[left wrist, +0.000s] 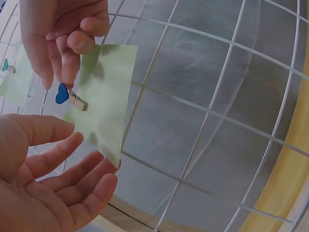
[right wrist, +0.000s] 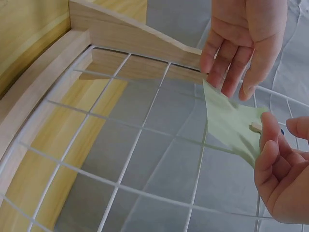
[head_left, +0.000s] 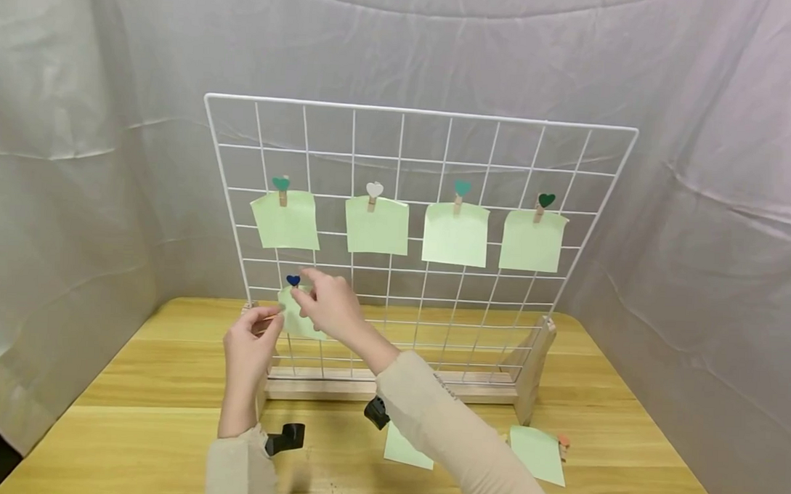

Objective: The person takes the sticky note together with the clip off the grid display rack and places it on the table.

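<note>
A pale green paper note (head_left: 301, 318) hangs low on the left part of the white wire grid (head_left: 421, 113), below the upper row of notes. At its top edge sits a small wooden clothespin (left wrist: 78, 102) with a dark blue heart (left wrist: 62, 94). My right hand (head_left: 331, 303) hovers close at the clothespin, fingers loosely bent and thumb apart from them. My left hand (head_left: 251, 347) is beside the note's left edge, fingertips near a lower corner of the paper. Its fingers (left wrist: 89, 186) are relaxed and spread, with nothing between thumb and index.
Across the grid's upper part hang several green notes (head_left: 376, 228) under heart clothespins. A wooden stand (head_left: 390, 391) bears the grid on the table (head_left: 135, 383). At the front right lie a loose note (head_left: 409, 451) and another note (head_left: 537, 454) beside an orange-topped clothespin (head_left: 563, 443).
</note>
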Demonstrator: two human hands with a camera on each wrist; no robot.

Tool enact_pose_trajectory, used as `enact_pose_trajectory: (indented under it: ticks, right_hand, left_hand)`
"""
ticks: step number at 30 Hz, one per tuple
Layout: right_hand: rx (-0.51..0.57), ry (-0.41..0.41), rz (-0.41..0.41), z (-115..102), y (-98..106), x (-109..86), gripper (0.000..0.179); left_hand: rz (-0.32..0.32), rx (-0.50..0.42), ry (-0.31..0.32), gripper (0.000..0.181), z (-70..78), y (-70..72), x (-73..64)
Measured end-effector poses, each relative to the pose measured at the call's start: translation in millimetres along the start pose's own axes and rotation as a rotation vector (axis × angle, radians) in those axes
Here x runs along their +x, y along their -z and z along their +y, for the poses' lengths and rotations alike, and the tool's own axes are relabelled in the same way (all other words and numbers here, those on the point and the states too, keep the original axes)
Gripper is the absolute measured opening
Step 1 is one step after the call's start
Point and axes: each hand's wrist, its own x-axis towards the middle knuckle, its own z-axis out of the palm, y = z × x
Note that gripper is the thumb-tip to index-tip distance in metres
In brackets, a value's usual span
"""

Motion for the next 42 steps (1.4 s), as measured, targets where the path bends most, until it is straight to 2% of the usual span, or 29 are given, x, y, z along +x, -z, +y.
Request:
enact_pose_trajectory:
  ticks: [6,13,20,26,36,42]
  right_hand:
    - [-0.015,-0.023,-0.016,-2.7,-1.9,2.5,0.046]
    - [-0.068,-0.035,-0.009,-4.9,-4.1,5.1,0.042]
    - [-0.055,-0.049,0.015,-3.8,-6.6,5.6,0.03]
    - [-0.072,-0.023,0.042,-1.7,-8.9,6.6,0.025]
    - [-0.289,0.081,0.095,-6.5,-7.5,4.2,0.02]
    - [-0.293,0.099,0.117,-5.0,-7.7,4.7,0.019]
  left_hand:
    - [0.006,0.005,0.009,0.018,1.2,0.7,0.4]
    - [0.019,0.035,-0.024,0.016,1.3,2.7,3.4]
    - [0.005,0.048,0.007,0.014,-0.8,3.3,2.8]
    - [-0.002,0.073,0.035,0.015,-1.6,3.2,4.2]
    - [0.018,0.093,0.008,0.015,-2.9,2.9,6.7]
    - [0.014,0.09,0.001,0.016,-2.1,2.7,6.9]
